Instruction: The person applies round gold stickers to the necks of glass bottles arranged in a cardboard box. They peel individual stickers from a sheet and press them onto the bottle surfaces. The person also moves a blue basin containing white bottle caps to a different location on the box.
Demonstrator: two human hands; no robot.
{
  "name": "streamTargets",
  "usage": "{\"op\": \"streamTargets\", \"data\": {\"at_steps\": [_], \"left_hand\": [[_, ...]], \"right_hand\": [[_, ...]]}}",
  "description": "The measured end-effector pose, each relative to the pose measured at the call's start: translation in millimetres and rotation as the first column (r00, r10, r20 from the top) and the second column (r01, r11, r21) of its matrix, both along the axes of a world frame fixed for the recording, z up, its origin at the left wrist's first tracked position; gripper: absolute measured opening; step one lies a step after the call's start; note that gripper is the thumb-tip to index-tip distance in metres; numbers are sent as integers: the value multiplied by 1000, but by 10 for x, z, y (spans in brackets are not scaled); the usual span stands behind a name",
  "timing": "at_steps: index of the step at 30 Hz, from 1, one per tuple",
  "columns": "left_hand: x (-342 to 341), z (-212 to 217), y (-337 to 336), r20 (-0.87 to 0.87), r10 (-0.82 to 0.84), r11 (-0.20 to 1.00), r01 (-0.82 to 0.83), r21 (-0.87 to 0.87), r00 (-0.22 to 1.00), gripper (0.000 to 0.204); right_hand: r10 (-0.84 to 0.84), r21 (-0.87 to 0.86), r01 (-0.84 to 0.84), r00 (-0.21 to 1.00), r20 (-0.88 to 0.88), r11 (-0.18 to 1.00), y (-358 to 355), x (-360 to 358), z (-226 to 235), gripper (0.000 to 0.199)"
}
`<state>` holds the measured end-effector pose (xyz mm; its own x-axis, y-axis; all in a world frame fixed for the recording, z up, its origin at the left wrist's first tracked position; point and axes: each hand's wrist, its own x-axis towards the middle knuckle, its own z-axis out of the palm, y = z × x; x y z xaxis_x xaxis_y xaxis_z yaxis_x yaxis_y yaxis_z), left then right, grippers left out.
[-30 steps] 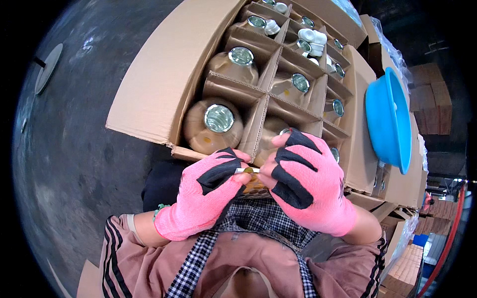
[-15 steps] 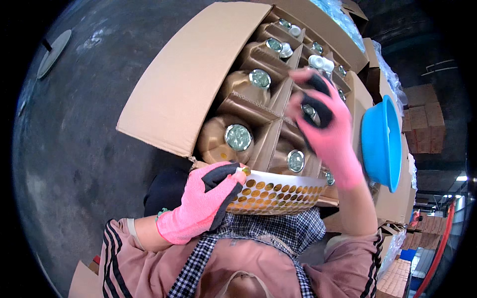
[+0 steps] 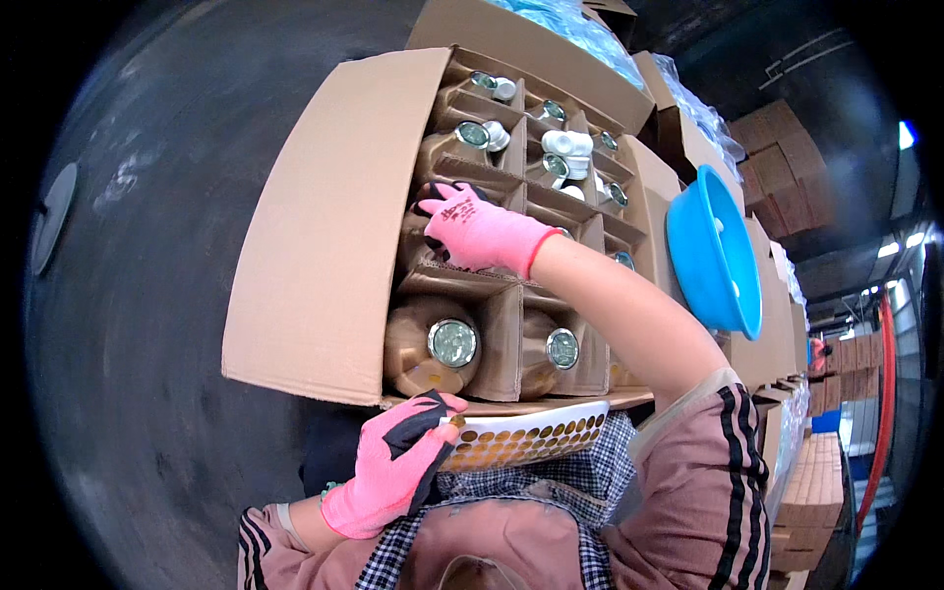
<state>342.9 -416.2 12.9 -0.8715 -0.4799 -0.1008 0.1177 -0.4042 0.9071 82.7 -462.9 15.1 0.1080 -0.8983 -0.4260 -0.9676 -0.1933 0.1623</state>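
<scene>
Both hands wear pink gloves with black palms. My left hand [image 3: 398, 467] pinches the left end of a white sheet of round gold stickers [image 3: 526, 440], with one sticker near the fingertips. My right hand [image 3: 482, 233] reaches into the left column of a divided cardboard box [image 3: 320, 221], its fingers curled around the top of a bottle largely hidden beneath it. Other rounded brown bottles with shiny, silver-rimmed tops stand in the compartments, among them a near-left bottle [image 3: 418, 359] and the bottle beside it [image 3: 539, 356].
White caps or small fittings [image 3: 567, 152] lie among the bottles. A blue plastic basin [image 3: 723, 251] stands tilted to the right of the box. Further cartons with clear plastic wrap extend behind and right. Stacked boxes [image 3: 787, 162] stand beyond; dark floor spreads left.
My right hand has moved left and down from above the box's middle into a left compartment, onto a bottle. My left hand still holds the sticker sheet. The view has shifted.
</scene>
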Motion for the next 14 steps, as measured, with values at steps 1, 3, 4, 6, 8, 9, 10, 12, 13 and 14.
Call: {"op": "streamTargets", "data": {"at_steps": [1,3,4,6,8,9,10,12,13,14], "left_hand": [[0,-12,-23,-14,-1,1000,1,4,1000,14],[1,-49,-64,-19,-18,1000,18,6,1000,14],[1,-63,-91,-14,-36,999,36,1,999,15],[12,-54,-108,1,-41,999,40,30,999,15],[19,-90,-127,11,-42,998,41,39,999,14],[19,-100,-139,16,-43,998,42,42,999,14],[26,-57,-168,62,-85,993,79,82,994,13],[-7,-69,-160,43,-81,995,79,52,996,14],[-11,-59,-167,36,-77,997,76,32,996,15],[-21,-28,-163,54,-62,993,56,99,997,14]], "right_hand": [[10,12,-9,1000,-21,1000,-17,6,-26,27],[31,-16,-32,999,-36,999,-31,32,-82,27],[60,2,-60,995,-74,998,-50,74,-42,26],[114,-51,-122,985,-132,991,-51,84,-114,22],[108,-75,-118,986,-126,990,-56,100,-104,22],[104,-76,-114,987,-119,991,-59,107,-91,22],[106,-79,-118,985,-133,990,-64,104,-71,22],[81,-45,-89,985,-149,995,-62,100,-41,22],[56,-16,-59,987,-148,998,-83,121,-24,23],[35,-30,-40,988,-151,999,-66,92,24,23]]}}
